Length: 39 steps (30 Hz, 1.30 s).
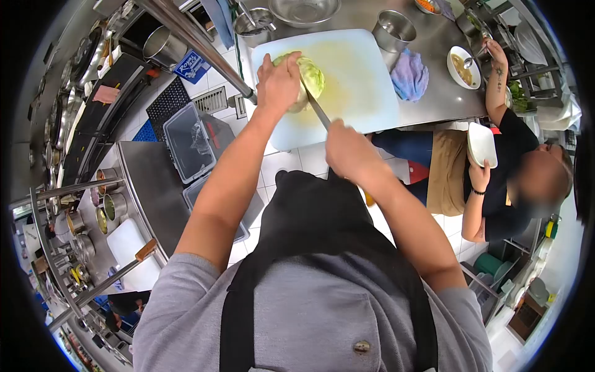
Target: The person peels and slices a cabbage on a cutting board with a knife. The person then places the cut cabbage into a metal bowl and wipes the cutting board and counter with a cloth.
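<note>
A pale green cabbage point(314, 75) rests near the left side of a white cutting board point(365, 80). My left hand point(280, 82) grips it from the left, fingers bent over its top. In my right hand point(352, 152) is the handle of a kitchen knife point(318, 110). Its blade points away from me and meets the right side of the cabbage; how deep it sits in the leaves I cannot tell. Yellowish wet stains mark the board around the cabbage.
Metal pots point(395, 31), a steel bowl point(304, 9) and a bluish-purple cloth point(409, 75) stand around the board. On the right, a co-worker point(505, 173) holds a white dish point(482, 146) and reaches toward a soup bowl point(463, 67). A metal post point(198, 46) rises at left.
</note>
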Tool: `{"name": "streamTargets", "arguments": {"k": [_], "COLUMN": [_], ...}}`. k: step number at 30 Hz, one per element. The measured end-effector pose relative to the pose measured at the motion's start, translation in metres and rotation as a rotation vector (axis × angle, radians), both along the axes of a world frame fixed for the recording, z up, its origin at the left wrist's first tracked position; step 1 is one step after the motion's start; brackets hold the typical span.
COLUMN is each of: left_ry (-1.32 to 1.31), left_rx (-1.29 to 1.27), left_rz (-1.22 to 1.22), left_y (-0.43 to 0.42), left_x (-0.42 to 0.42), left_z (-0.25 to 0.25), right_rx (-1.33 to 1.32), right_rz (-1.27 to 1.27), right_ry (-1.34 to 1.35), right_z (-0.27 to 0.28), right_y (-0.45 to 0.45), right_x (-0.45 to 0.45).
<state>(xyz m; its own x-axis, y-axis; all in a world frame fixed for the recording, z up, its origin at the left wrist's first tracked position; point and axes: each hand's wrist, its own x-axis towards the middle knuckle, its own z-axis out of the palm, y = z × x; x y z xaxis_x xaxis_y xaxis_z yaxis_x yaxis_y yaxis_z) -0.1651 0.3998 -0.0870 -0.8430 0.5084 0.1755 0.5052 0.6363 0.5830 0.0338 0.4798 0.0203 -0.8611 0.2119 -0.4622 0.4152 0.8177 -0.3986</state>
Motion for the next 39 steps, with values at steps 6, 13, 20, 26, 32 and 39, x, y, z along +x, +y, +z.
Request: {"name": "streamTargets", "arguments": {"k": [6, 13, 20, 26, 32, 39], "left_ry": [-0.153, -0.43, -0.335, -0.375, -0.249, 0.174], "left_rx": [0.038, 0.22, 0.724, 0.809, 0.519, 0.36], "left_rz": [-0.052, 0.154, 0.087, 0.035, 0.203, 0.187], "left_y": [0.0, -0.016, -0.038, -0.058, -0.044, -0.01], "left_x": [-0.024, -0.018, 0.033, 0.024, 0.014, 0.039], "left_z": [0.018, 0.004, -0.052, -0.092, -0.01, -0.008], "right_rx": [-0.015, -0.141, -0.1, -0.01, 0.003, 0.002], "right_rz": [-0.06, -0.431, -0.271, -0.187, -0.162, -0.196], "right_ry": [0.037, 0.173, 0.22, 0.201, 0.23, 0.19], "right_z": [0.049, -0.007, -0.08, -0.047, -0.032, 0.016], "right_y": [0.004, 0.042, 0.04, 0.044, 0.036, 0.001], "right_x": [0.094, 0.088, 0.006, 0.013, 0.022, 0.021]}}
